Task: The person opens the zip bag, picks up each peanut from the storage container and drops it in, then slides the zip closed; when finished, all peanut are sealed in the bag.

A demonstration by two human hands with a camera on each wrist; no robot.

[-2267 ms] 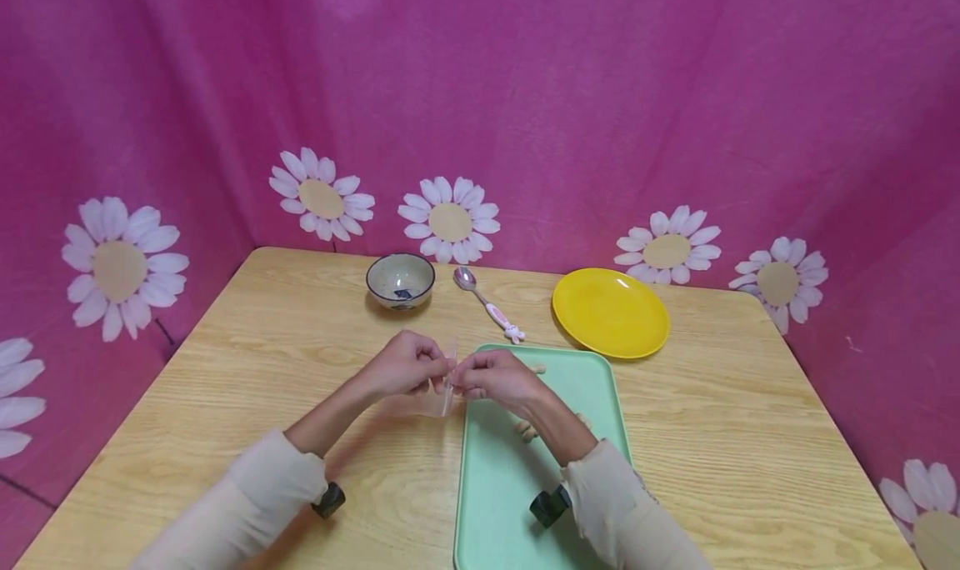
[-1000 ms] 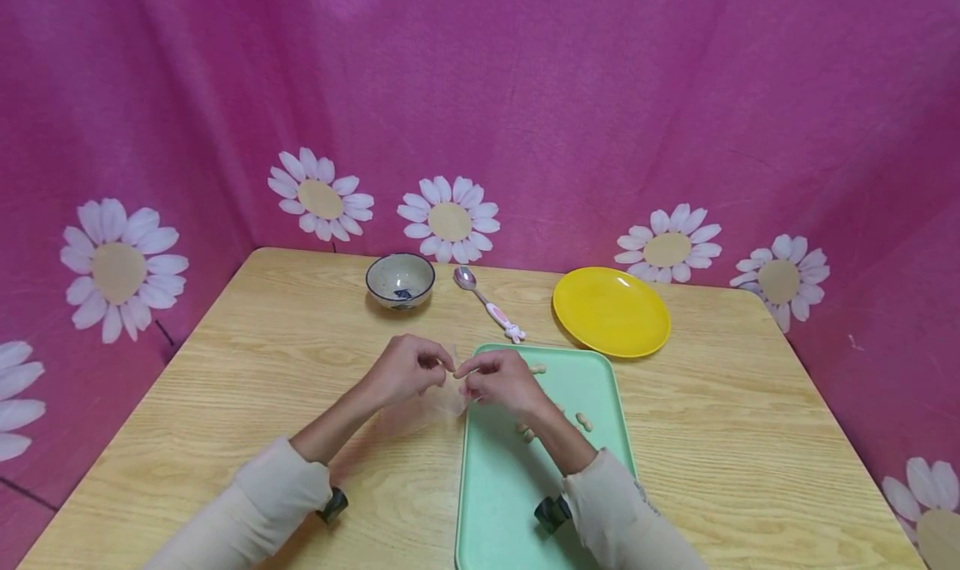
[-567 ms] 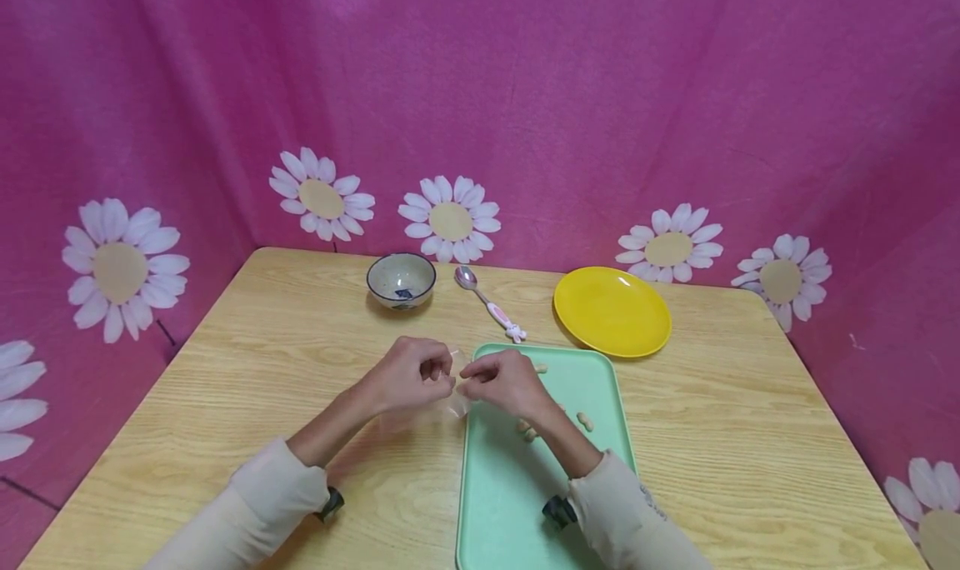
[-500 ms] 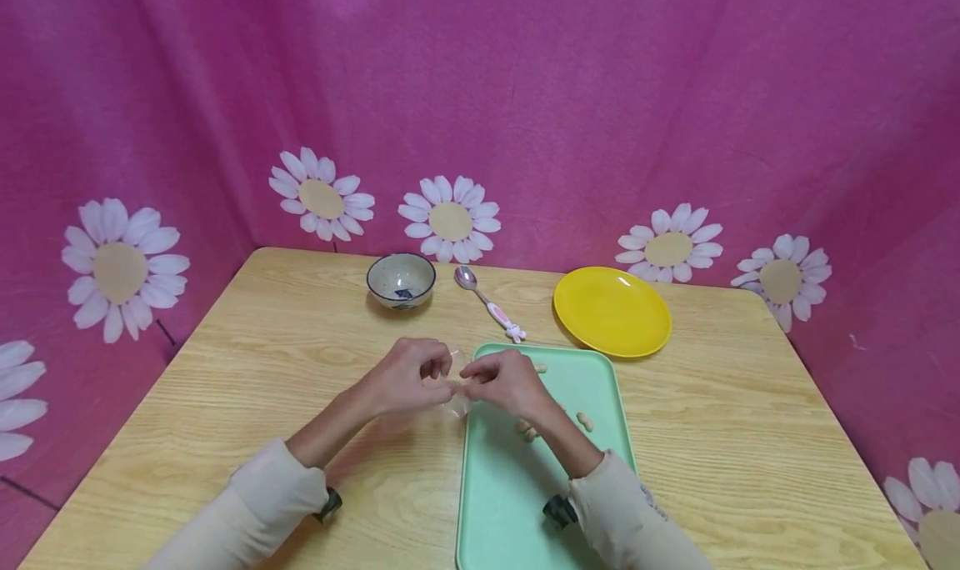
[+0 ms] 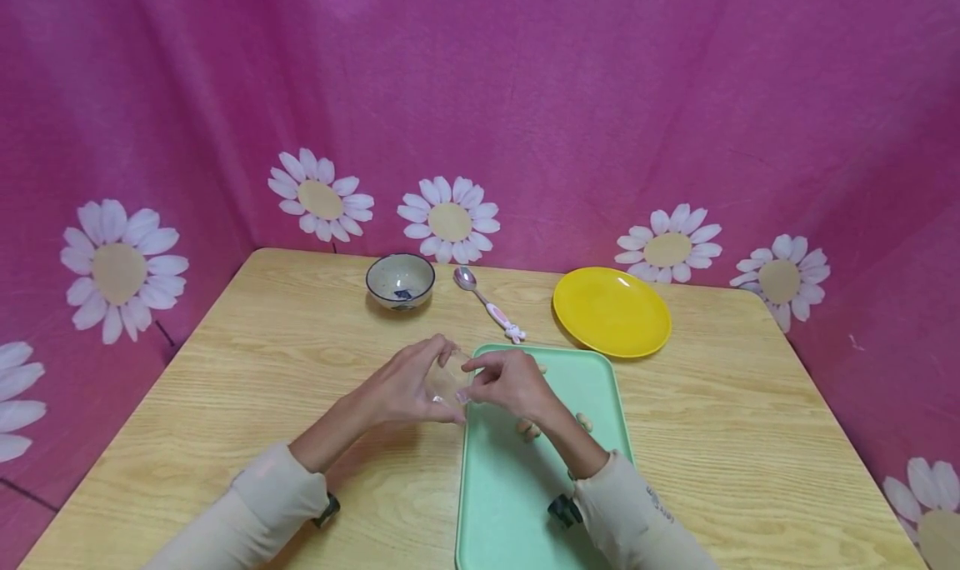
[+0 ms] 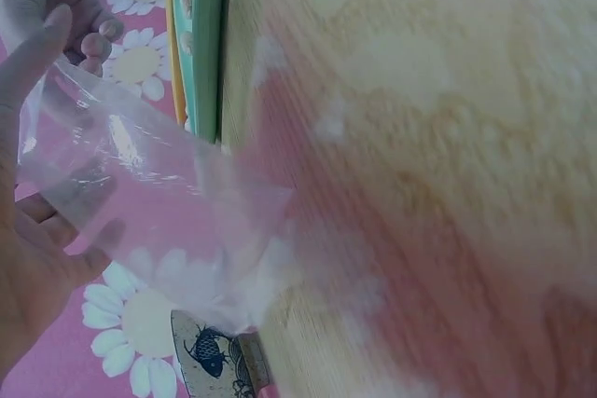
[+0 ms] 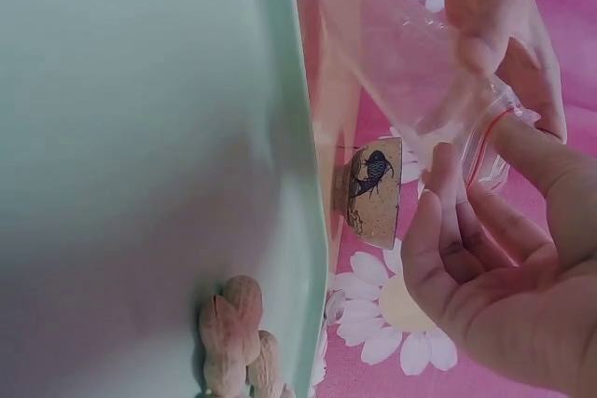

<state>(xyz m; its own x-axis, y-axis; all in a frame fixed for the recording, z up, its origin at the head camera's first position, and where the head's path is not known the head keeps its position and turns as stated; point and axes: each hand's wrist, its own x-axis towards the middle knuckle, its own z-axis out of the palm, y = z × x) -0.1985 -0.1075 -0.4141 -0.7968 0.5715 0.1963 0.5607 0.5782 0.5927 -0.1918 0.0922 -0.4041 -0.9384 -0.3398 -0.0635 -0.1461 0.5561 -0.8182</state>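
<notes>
A clear zip bag (image 6: 177, 193) with a red seal line hangs between the two hands. My left hand (image 5: 408, 382) is around the bag's side, thumb and fingers spread wide with the thin plastic between them. My right hand (image 5: 510, 380) pinches the bag's mouth by the red seal, as the right wrist view shows. No contents show in the bag. Under the right forearm, several unshelled peanuts (image 7: 233, 328) lie on the light green tray (image 5: 498, 503); the forearm hides part of them.
Behind the hands stands a small bowl (image 5: 400, 280) with a dark fish pattern. A spoon (image 5: 491, 305) with a pink rabbit handle lies to its right. Farther right is a yellow plate (image 5: 611, 312). Pink flowered cloth (image 5: 555, 120) surrounds the wooden table (image 5: 750, 437).
The left thumb and fingers have spread apart from their pinch at the bag's mouth and now stand around the bag. The right hand stays nearly in place at the mouth.
</notes>
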